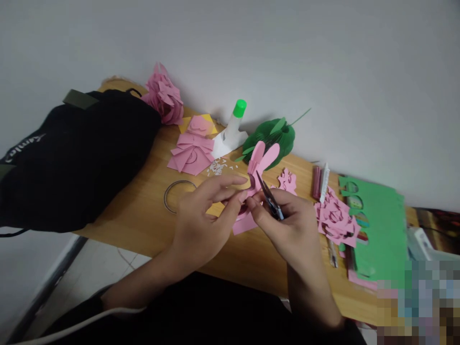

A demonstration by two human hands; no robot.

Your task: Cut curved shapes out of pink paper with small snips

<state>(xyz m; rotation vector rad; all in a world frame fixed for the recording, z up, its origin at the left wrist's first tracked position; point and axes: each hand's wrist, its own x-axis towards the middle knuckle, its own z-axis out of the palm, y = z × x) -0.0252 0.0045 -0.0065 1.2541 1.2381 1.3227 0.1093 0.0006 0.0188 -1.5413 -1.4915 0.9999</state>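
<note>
A pink paper cutout (268,157) with long rounded petals stands up between my two hands over the table. My left hand (204,227) pinches its lower part between thumb and fingers. Small scissors (271,200) sit in my right hand (293,218), their blades pointing up and to the left beside the paper. The right thumb and fingertips also meet at the base of the cutout, close to the left thumb. Under the hands lies another piece of pink paper (244,224). My fingers hide part of the cutout's base and the scissor handles.
On the wooden table (140,206) are a black bag (79,163), a glue bottle with a green cap (239,109), a green paper bundle (287,139), white scraps (217,166), a ring (166,196), folded pink paper (190,151), pink cutouts (336,215) and green sheets (384,230). A wall (230,52) stands behind.
</note>
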